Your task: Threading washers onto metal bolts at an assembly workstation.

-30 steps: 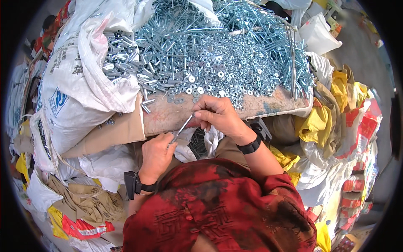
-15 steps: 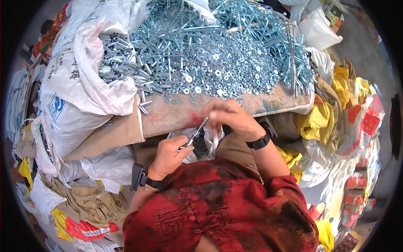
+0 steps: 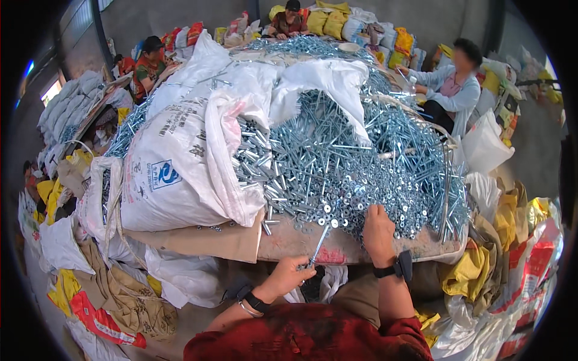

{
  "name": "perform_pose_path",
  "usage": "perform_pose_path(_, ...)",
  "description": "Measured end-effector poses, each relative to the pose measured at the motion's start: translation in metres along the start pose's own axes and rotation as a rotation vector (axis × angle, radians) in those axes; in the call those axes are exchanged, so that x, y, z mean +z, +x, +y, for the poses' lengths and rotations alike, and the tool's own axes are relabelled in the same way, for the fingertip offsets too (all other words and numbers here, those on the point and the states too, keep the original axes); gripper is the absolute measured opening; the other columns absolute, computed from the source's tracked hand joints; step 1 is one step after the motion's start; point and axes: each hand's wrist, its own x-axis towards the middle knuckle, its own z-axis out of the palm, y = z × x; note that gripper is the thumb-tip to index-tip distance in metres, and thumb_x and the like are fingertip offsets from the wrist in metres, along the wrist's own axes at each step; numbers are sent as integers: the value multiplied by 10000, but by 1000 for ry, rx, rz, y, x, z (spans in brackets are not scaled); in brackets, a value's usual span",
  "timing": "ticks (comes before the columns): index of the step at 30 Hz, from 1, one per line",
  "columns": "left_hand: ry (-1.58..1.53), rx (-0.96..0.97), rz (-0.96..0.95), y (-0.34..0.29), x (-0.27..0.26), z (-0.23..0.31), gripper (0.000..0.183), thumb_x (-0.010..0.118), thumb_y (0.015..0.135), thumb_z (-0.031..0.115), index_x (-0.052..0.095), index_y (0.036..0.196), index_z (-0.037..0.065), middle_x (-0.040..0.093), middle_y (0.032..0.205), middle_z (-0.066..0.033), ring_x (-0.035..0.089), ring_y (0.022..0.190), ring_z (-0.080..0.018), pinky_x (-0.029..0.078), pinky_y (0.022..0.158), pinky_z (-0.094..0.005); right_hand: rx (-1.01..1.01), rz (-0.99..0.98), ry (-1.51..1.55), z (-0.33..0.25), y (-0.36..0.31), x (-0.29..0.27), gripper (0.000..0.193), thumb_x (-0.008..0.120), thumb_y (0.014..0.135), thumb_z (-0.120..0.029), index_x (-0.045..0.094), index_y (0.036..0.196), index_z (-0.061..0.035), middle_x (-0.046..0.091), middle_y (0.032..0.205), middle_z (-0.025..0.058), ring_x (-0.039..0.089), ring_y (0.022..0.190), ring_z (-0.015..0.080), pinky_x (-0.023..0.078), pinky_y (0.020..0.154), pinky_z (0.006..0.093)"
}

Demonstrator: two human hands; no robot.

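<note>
Near the table's front edge, my left hand (image 3: 282, 280) is closed round the lower end of a long thin metal bolt (image 3: 320, 243), which points up and away from me. Small metal parts sit by its fingers, too small to name. My right hand (image 3: 379, 231) is at the near edge of a heap of small washers and nuts (image 3: 361, 189); its fingers are bunched downward, and what they pinch is hidden. Long bolts (image 3: 325, 123) lie piled behind the washers. Short metal sleeves (image 3: 253, 162) spill from a white woven sack (image 3: 180, 174) on the left.
Brown cardboard (image 3: 198, 243) lies under the sack, beside the stained tabletop edge (image 3: 295, 245). Yellow bags (image 3: 466, 268) and crumpled sacks crowd both sides. Co-workers sit around the heap: one person in light blue (image 3: 460, 96) at far right, others at the back and far left.
My right hand has gone from beside the bolt's tip out to the washer heap. My left hand still holds the bolt. The view has tilted up, bringing the co-workers into sight.
</note>
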Motion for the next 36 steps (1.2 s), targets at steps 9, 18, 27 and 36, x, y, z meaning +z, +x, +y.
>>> perform_pose_path(9, 498, 256, -6, -6, 13, 32, 223, 684, 882, 221, 625, 955, 19, 577, 729, -164, 509, 622, -192, 435, 618, -364, 386, -285, 1465, -48, -18, -57, 84, 602, 860, 56, 639, 935, 66, 683, 806, 149, 693, 660, 221, 597, 612, 316)
perform_pose_path(18, 456, 361, -62, -26, 14, 16, 225, 689, 877, 228, 628, 946, 23, 565, 695, -156, 494, 607, -193, 405, 586, -373, -54, -91, 1273, -51, -43, -59, 110, 711, 832, 2, 628, 899, 26, 643, 861, 115, 658, 691, 188, 588, 574, 301)
perform_pose_path(27, 250, 505, 71, -41, 38, 22, 180, 714, 863, 184, 664, 933, 26, 627, 738, -140, 593, 692, -158, 462, 657, -345, 310, -691, 1680, -75, -83, -82, 207, 753, 815, -48, 665, 978, 45, 646, 790, 83, 635, 618, 167, 546, 569, 297)
perform_pose_path(36, 405, 715, 205, -72, 74, 11, 233, 726, 844, 152, 688, 1048, 47, 678, 869, -154, 654, 801, -341, 515, 768, -364, 22, -571, 1577, -108, -107, -93, 595, 721, 829, -462, 666, 1075, 77, 676, 1074, 179, 655, 966, 247, 511, 878, 366)
